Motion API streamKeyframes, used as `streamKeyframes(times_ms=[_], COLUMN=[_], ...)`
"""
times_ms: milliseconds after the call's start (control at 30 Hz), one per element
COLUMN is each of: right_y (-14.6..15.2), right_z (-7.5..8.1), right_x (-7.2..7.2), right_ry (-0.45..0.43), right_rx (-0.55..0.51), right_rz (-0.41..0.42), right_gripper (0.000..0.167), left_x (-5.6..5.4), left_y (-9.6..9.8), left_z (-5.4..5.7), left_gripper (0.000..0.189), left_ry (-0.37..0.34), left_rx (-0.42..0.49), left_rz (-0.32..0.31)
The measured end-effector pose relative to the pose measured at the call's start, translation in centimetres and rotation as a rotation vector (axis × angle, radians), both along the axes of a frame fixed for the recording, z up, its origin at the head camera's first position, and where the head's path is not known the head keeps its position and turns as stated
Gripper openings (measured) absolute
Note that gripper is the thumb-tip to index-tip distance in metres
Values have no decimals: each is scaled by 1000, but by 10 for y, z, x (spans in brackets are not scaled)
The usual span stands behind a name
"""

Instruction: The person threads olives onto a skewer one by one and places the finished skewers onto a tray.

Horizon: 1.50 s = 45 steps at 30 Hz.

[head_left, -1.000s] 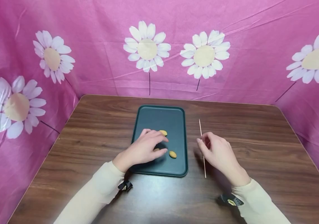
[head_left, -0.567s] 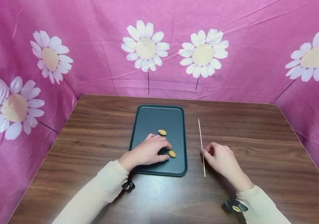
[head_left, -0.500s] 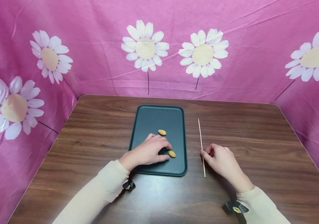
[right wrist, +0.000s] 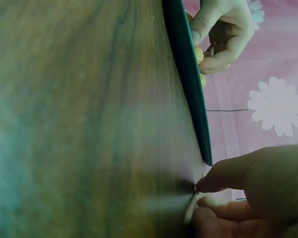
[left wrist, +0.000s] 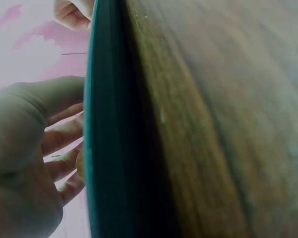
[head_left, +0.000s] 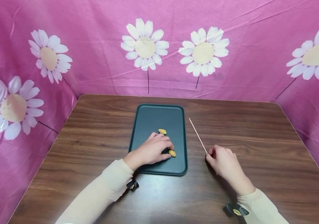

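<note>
My left hand [head_left: 155,148] reaches over a dark green rectangular tray [head_left: 159,115]. Its thumb and index finger pinch a small yellow-brown oval piece [head_left: 172,153], its kind not plain, at the edges. A second yellow-brown oval piece [head_left: 162,132] lies on the tray just beyond the knuckles. In the right wrist view, the pinched piece [right wrist: 199,54] shows between thumb and finger. To the right of the tray, my right hand [head_left: 223,161] pinches a thin wooden skewer [head_left: 197,133] low along its length. The skewer slants away toward the tray's far right side; the hand hides its near part.
Both the tray and the skewer are on a brown wood-grain table [head_left: 97,124]. A pink cloth [head_left: 100,62] printed with white daisies rises behind the table and along its sides. Each wrist wears a small black camera strap.
The right hand slid down the skewer, then gripped it and swung its far end left toward the tray. The left hand moved down and right, and its thumb and finger closed on the nearer oval piece.
</note>
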State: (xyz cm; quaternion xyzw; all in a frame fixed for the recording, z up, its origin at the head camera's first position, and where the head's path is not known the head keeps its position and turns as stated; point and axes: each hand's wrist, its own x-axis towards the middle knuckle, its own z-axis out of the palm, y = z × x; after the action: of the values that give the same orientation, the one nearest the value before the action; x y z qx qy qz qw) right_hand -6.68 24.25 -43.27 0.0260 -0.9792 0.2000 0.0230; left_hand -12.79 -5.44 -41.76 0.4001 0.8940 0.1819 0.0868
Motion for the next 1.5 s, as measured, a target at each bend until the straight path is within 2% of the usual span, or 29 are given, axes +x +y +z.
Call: streamKeyframes(times_ms=[167,300,500,667,833,933,1100,1267,1500], right_y=[-2,-3,-2,1,8,11,17,25,30], right_z=[6,6,5,9,12,14,17,24,38], right_x=[1,0,-2,0,0,-2,-5,-5,0], right_ry=[25,83,125,111,149,183,324,481,469], right_rx=[68,118,124,106,60,-8,-134,-187,-237], right_rz=[-3,29,67,46,17,-7,-30,19,93], right_gripper=[16,18,17,19,15,10,3,14,15], left_x=[-1,-2,-2,1,1,0,-2,-3,-3], left_y=[2,1,-4,-11,-17,-22,-30,-37,-48], left_z=[-1,-2,-2,2,6,7,10,15,19], left_gripper=[15,15,15,15,16,18,21,21,21], left_ry=[9,-21,-76,-105,-185,-247,-322,-331,-304], left_rx=[7,43,160,260,363,429,533,587,682], left_rz=[6,23,93,136,204,242,256,262,243])
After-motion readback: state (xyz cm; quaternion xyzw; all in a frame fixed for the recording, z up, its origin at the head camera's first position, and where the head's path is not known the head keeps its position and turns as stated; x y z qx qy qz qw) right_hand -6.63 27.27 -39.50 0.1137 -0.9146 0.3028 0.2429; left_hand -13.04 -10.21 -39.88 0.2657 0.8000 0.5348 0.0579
